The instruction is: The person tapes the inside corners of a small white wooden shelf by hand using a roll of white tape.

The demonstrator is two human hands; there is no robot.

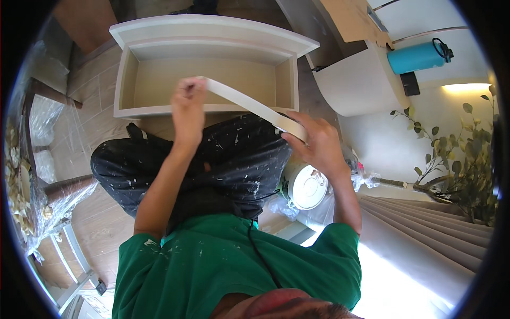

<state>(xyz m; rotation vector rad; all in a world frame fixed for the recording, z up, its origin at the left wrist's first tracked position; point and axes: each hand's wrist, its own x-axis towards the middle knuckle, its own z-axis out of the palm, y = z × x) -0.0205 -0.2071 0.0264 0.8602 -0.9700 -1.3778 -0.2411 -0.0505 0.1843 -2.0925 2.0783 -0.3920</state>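
Note:
A strip of white tape (241, 101), probably masking tape, stretches taut between my hands above the near edge of a drawer. At its far end my left hand (188, 114) is closed, pinching the strip between thumb and fingers. My right hand (321, 143) grips the tape roll, which is mostly hidden behind the fingers. Beneath the strip lies the pale, open-topped wooden drawer (212, 26), its inside facing up and its wider front panel on the far side. I sit cross-legged right behind it, in paint-spotted dark trousers (180, 165).
A bucket with a white lid (309, 187) stands by my right knee. Right of the drawer are a pale cabinet (356, 80), a turquoise bottle (417, 57) and a leafy plant (462, 146). Plastic-wrapped furniture (64, 204) and a metal ladder (79, 252) stand at the left.

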